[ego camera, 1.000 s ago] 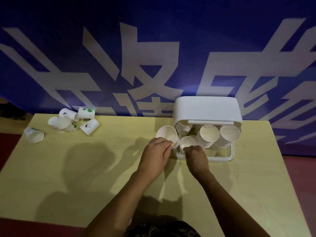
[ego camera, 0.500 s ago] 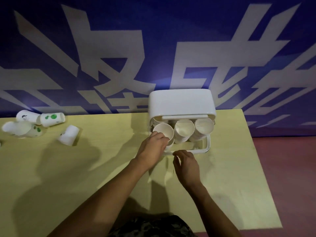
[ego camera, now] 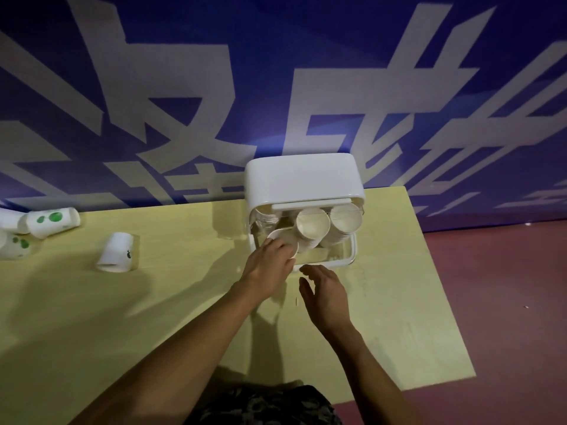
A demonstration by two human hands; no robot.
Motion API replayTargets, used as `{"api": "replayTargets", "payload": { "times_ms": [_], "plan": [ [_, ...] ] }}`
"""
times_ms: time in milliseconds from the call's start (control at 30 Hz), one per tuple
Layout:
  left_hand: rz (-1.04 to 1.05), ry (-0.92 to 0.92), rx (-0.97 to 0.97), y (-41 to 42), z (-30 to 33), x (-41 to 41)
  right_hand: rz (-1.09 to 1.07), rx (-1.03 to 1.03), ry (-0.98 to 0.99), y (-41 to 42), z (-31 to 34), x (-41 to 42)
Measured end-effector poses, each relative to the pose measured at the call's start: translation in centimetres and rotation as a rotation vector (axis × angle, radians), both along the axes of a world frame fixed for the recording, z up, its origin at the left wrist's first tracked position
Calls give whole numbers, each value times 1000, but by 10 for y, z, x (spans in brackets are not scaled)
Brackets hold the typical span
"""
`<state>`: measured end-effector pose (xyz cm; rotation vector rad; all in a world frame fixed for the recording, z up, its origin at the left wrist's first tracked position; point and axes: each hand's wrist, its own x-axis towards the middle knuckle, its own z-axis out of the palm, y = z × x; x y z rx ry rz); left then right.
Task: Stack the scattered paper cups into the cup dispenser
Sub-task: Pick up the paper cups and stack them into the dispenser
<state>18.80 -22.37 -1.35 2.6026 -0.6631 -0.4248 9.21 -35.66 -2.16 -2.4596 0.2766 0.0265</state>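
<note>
A white cup dispenser (ego camera: pixel 302 180) stands at the table's back edge against the blue wall. Stacks of white paper cups lie in it with their mouths facing me, in the middle (ego camera: pixel 313 225) and on the right (ego camera: pixel 346 218). My left hand (ego camera: pixel 270 265) holds a white paper cup (ego camera: pixel 283 239) at the dispenser's left slot, fingers curled around its rim. My right hand (ego camera: pixel 325 289) hovers just in front of the dispenser's base, fingers loose and holding nothing. Loose cups lie at the far left: one on its side (ego camera: pixel 116 252) and one with green dots (ego camera: pixel 52 221).
The pale yellow table (ego camera: pixel 399 302) ends on the right at a dark red floor (ego camera: pixel 506 302). More green-spotted cups (ego camera: pixel 13 245) lie at the left frame edge. A blue banner with large white characters (ego camera: pixel 276 87) rises right behind the dispenser.
My left hand has pushed the cup lower and deeper into the dispenser's left slot. My right hand has let go of the cup it held and drawn back, opening.
</note>
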Motion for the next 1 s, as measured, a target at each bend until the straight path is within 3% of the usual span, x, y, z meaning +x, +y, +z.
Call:
{"api": "replayTargets", "payload": {
  "times_ms": [100, 300, 400, 600, 767, 1000],
  "plan": [
    [261, 21, -279, 18, 9, -8, -23, 85, 33, 11, -1, -1],
    [1008, 467, -871, 118, 18, -31, -167, 518, 173, 70, -1, 15],
    [1250, 451, -1004, 183, 18, -42, -137, 564, 231, 112, -6, 23],
    [1464, 362, -1061, 295, 21, -54, -96, 590, 338, 199, -12, 46],
    [1493, 379, -1107, 372, 17, -56, -154, 578, 377, 263, -19, 71],
    [1531, 385, -1131, 458, 5, -29, -157, 146, 245, 321, -42, 131]
  ]
}}
